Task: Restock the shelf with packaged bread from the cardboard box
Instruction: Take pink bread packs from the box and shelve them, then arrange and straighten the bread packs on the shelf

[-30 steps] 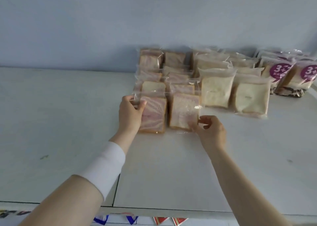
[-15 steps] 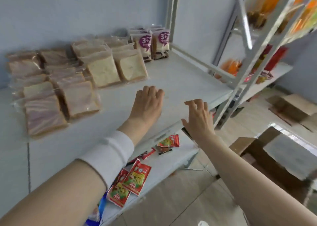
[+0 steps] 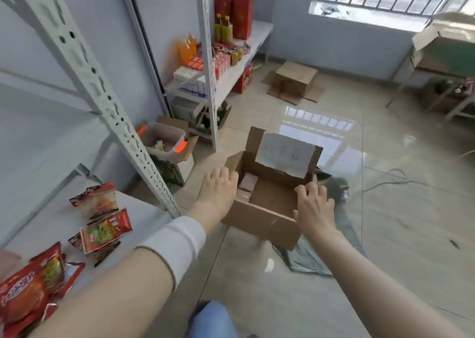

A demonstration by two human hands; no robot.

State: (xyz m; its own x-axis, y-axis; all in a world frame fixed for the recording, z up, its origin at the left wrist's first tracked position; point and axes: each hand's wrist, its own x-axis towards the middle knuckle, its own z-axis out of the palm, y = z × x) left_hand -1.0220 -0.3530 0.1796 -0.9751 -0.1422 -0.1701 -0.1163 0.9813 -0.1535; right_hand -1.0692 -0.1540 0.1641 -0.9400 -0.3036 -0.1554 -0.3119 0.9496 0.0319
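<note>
An open cardboard box (image 3: 259, 219) stands on the tiled floor below me, flaps up, one flap bearing a white label. Inside at its left side lie a few pinkish bread packs (image 3: 247, 184); the rest of its bottom shows bare brown. My left hand (image 3: 218, 190) hangs over the box's left rim, fingers spread, holding nothing. My right hand (image 3: 312, 205) is over the box's near right corner, fingers apart and empty. The shelf board with the bread is out of view.
A white metal shelf upright (image 3: 102, 98) slants across the left. Red snack packets (image 3: 102, 231) lie on the low shelf board at lower left. More shelving with bottles (image 3: 223, 29) and boxes stands behind. A second cardboard box (image 3: 293, 80) and cables lie on the floor.
My hands left the bread packs on the shelf. My view swung right and down from the shelf to the floor, and both empty hands now reach over the cardboard box.
</note>
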